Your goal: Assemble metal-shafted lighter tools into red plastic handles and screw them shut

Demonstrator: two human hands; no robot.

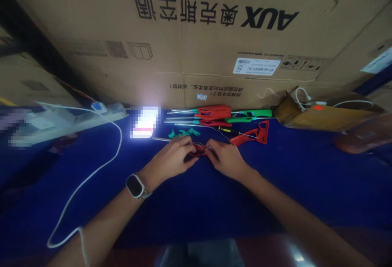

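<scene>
Green pieces (192,132) lie beyond left hand (174,156) gripping red casing (200,151), right hand (229,157) hold unclear

At the frame's centre, the left hand (177,156) and right hand (228,159) partly hid a red casing (200,150); left of them, pixelation blurred a bright panel (145,121).

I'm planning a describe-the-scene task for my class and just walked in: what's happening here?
Someone's left hand holds a red plastic casing with thin wires showing, over a blue table. Their right hand is at its other end; exactly what it grips is hard to see. Beyond lie small teal plastic pieces, a black-and-yellow-handled screwdriver and a separate red plastic handle piece. Farther back lie red and green metal-rodded tools.
</scene>
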